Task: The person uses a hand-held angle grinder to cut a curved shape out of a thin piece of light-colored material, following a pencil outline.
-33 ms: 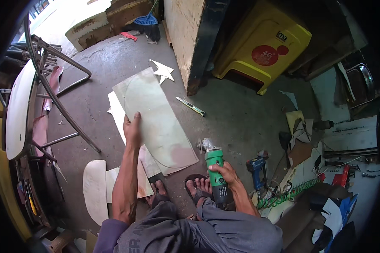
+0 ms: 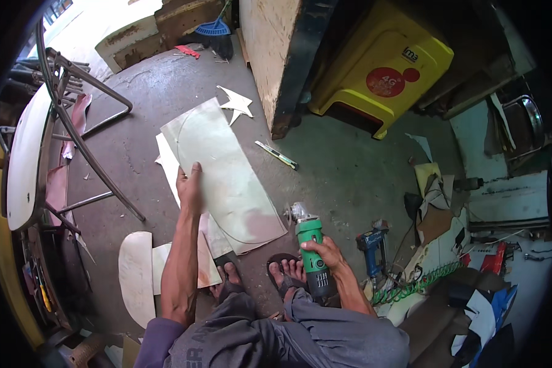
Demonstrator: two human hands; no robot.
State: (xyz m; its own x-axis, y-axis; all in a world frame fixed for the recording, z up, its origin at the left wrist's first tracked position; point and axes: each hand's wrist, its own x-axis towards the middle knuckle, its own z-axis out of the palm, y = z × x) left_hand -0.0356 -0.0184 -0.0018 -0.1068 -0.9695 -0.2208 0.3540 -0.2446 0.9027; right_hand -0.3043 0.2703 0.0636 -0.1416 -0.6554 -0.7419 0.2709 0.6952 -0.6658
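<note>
My right hand (image 2: 322, 253) wraps round the green body of an angle grinder (image 2: 311, 236), its disc end pointing away from me beside the near right corner of a pale rectangular sheet (image 2: 224, 165). A curved line is drawn on that sheet, and a reddish stain marks its near end. With the thumb on top, my left hand (image 2: 190, 189) grips the sheet's left edge; the fingers underneath are hidden. More pale pieces (image 2: 168, 165) lie partly under the sheet. A rounded cut piece (image 2: 136, 276) rests on the floor to the left of my forearm.
A utility knife (image 2: 276, 156) and a jagged offcut (image 2: 236, 104) lie beyond the sheet. A metal-framed chair (image 2: 27, 159) stands left. At right are a blue staple gun (image 2: 372, 248), a coiled green hose (image 2: 420, 281) and scraps. A yellow plastic stool (image 2: 380, 67) sits far right.
The sheet and my left hand have shifted very slightly to the left. My right hand keeps its hold on the angle grinder.
</note>
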